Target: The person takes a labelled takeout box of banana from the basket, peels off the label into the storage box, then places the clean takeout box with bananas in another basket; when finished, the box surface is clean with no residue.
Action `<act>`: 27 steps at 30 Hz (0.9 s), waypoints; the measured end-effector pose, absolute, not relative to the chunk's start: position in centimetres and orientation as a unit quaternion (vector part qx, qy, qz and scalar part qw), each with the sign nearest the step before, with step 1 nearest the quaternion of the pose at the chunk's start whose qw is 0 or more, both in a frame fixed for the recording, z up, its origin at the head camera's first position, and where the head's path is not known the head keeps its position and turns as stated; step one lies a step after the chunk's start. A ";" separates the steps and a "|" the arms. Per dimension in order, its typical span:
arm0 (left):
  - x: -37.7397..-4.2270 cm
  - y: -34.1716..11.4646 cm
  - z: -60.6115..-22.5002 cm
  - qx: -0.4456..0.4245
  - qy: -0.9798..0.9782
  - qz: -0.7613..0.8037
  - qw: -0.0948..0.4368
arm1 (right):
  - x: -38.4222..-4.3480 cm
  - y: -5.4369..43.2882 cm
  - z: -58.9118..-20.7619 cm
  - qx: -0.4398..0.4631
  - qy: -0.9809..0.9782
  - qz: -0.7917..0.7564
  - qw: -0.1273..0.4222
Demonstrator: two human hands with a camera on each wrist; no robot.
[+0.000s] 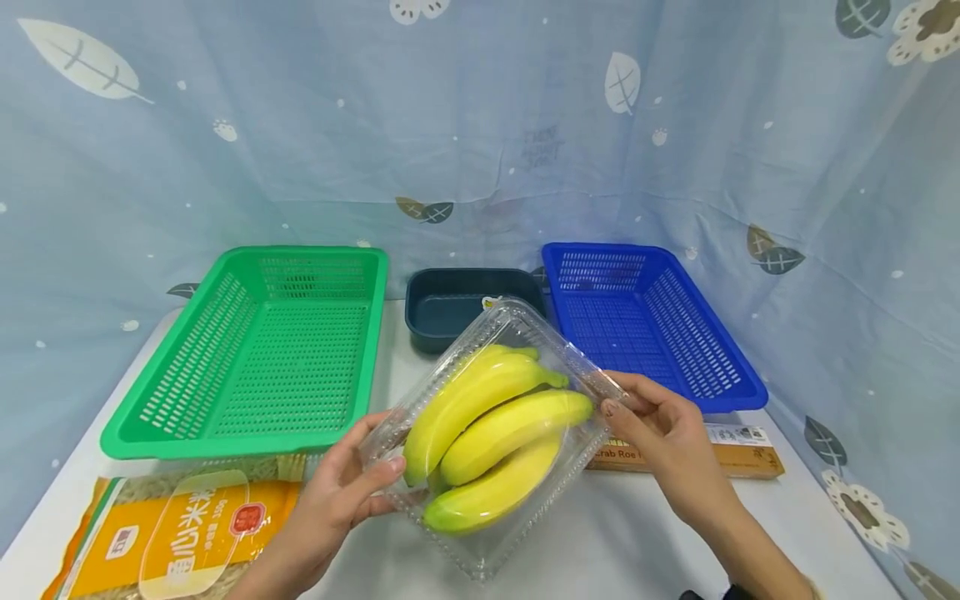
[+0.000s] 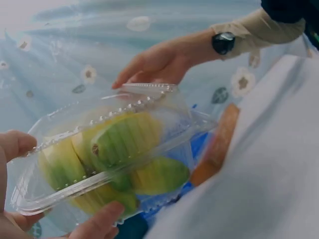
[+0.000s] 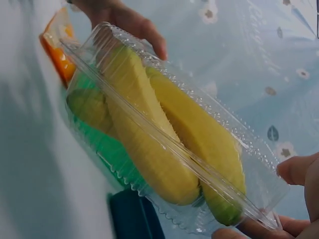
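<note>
A clear plastic clamshell box (image 1: 480, 560) with several yellow-green bananas (image 1: 517, 425) inside hangs tilted above the table. Its lid looks closed in both wrist views. My left hand (image 1: 341, 487) grips the near left side, thumb on top and fingers beneath. At the opposite side, my right hand (image 1: 667, 442) pinches the edge between thumb and fingers. In the left wrist view the greenish ends of the bananas (image 2: 124, 142) face the camera through the plastic. The right wrist view shows the box's ridged rim (image 3: 199, 169) running beside my right thumb (image 3: 296, 170).
A green basket (image 1: 367, 358) stands at the left, a blue basket (image 1: 723, 350) at the right, and a dark teal tub (image 1: 431, 337) between them. An orange noodle packet (image 1: 187, 533) lies front left. A brown-and-white carton (image 1: 738, 457) lies below the blue basket.
</note>
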State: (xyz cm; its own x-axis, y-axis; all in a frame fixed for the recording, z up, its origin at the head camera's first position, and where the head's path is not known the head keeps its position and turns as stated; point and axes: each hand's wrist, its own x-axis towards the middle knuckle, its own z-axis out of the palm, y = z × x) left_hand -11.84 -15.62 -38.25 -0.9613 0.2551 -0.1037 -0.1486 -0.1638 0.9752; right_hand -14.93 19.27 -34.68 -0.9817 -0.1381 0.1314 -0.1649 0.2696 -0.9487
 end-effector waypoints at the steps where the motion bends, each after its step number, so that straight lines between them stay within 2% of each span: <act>1: -11.8 -15.8 -38.1 0.046 0.634 0.761 0.131 | -15.2 19.1 -34.5 0.100 -0.794 0.599 0.013; 10: -11.6 -18.3 -36.7 0.039 0.636 0.759 0.133 | -17.3 17.7 -32.5 0.139 -0.791 0.595 0.000; 18: -11.5 -19.9 -36.2 0.025 0.649 0.755 0.082 | -19.1 15.5 -30.4 0.153 -0.778 0.609 -0.007; 27: -12.2 -22.3 -36.0 0.023 0.638 0.769 0.021 | -22.1 12.0 -28.5 0.216 -0.764 0.608 0.005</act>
